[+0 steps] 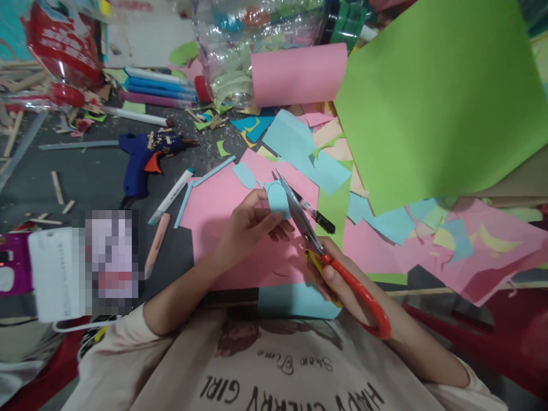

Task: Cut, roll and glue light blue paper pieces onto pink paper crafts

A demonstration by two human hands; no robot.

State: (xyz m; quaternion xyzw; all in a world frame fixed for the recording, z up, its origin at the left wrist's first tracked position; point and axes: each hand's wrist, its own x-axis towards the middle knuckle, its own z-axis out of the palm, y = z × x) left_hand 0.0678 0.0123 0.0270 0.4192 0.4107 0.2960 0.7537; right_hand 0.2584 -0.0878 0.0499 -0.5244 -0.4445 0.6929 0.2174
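Observation:
My left hand (257, 225) pinches a small light-blue paper piece (278, 200) with a curved line drawn near its top. Scissors (306, 222) with red and yellow handles are gripped in my right hand (338, 279). Their blades lie along the right edge of the blue piece, pointing up and away from me; whether they are cutting it cannot be made out. Another rounded light-blue paper piece (244, 175) lies just beyond my left hand on pink paper (214, 205). Right beside the scissor blades rests a black pen (321, 221).
A blue glue gun (143, 157) lies at the left, near a white marker (172, 195) and a peach marker (157, 242). Plastic bottles (68, 51) and a pink paper roll (299, 74) occupy the back. Large green sheets (440, 108) and paper scraps (462, 240) cover the right.

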